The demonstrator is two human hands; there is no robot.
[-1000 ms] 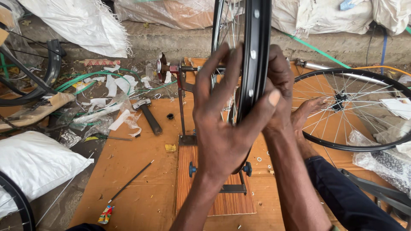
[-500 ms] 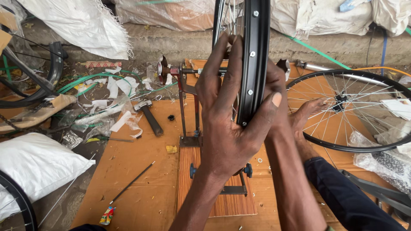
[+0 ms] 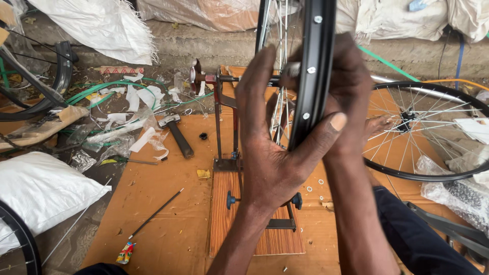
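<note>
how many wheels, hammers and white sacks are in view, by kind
Wheels or rims: 4, the black rim held by both hands, the spoked wheel at right, two at the left edge
Hammers: 1
White sacks: 2
Total: 7

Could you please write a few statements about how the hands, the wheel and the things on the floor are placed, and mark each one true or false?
1. Both hands grip the black wheel rim from opposite sides. True: the left hand has its thumb across the rim, and the right hand is behind it.
2. The rim lies flat on the floor. False: it stands upright in the truing stand.
3. A hammer lies to the left of the stand. True.
4. The second spoked wheel hangs on the wall. False: it lies on the cardboard to the right.
5. The stand sits on a wooden board. True.
</note>
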